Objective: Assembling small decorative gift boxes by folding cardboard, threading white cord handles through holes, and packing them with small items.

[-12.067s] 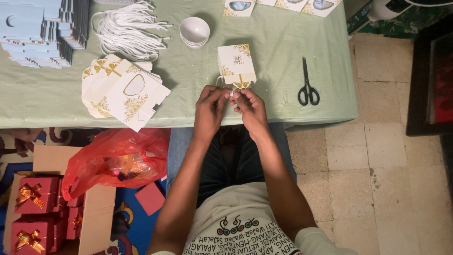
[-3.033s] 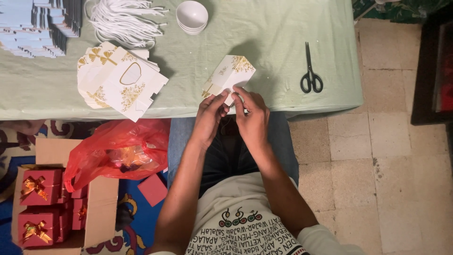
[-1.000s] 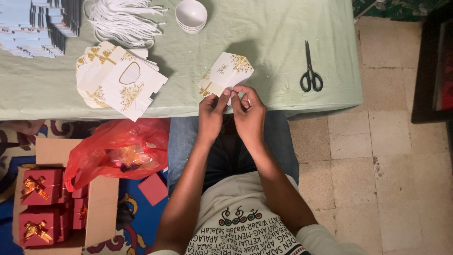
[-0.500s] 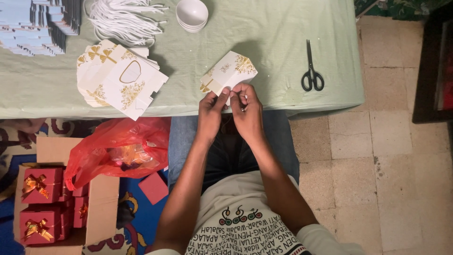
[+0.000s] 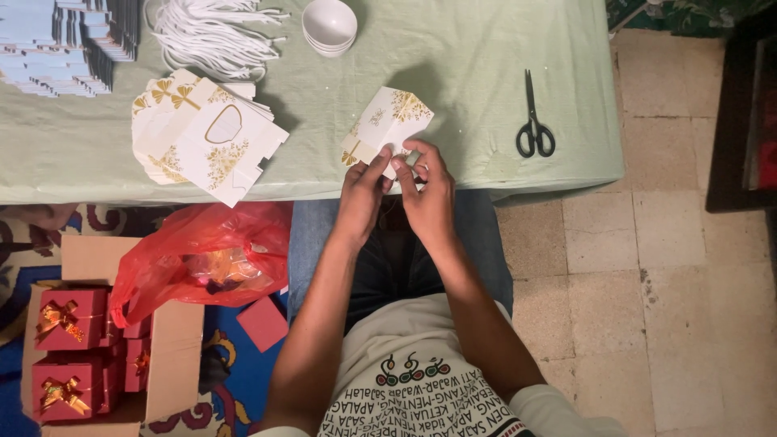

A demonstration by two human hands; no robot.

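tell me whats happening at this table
A seated person holds a small white box with gold print at the table's near edge, left hand and right hand both gripping its lower end. A stack of flat white boxes, scissors and a white bowl lie on the green tablecloth.

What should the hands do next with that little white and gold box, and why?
Probably press the bottom flaps shut. Both the left hand and the right hand pinch the lower edge of the white and gold box, which lies tilted at the table edge, so the fold there looks unfinished.
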